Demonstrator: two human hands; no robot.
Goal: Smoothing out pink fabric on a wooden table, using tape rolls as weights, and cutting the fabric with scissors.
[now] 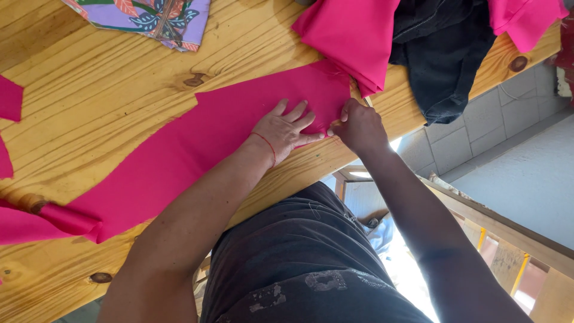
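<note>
Closest to me is the dark grey shirt [311, 263] I am wearing, with both forearms reaching out from it over the edge of the wooden table [101, 84]. Across the boards lies a long strip of bright pink fabric [179, 155], running from a folded, bunched end near one side up to where my hands meet.

My left hand [286, 128] lies flat on the strip, fingers spread wide and pressing down, a thin red thread around the wrist. Judging by how it sits, it is there to keep the cloth from sliding on the smooth wood. My right hand [359, 127] sits just beside it at the table edge, curled in, with thumb and fingertips pinched narrow on the near edge of the pink strip; it looks like I am gripping or folding that edge, though the exact fold is hidden under my knuckles.

Just beyond my right hand, more pink cloth [353, 36] is heaped and hangs over the table edge, touching the end of the strip. A dark denim garment [445, 54] is draped next to it, partly over the edge too. Farther off, at the table's far side, lies a piece of patterned lilac fabric [149, 18] with leafy print. Small pink offcuts [9, 98] lie at the border of the view.
</note>
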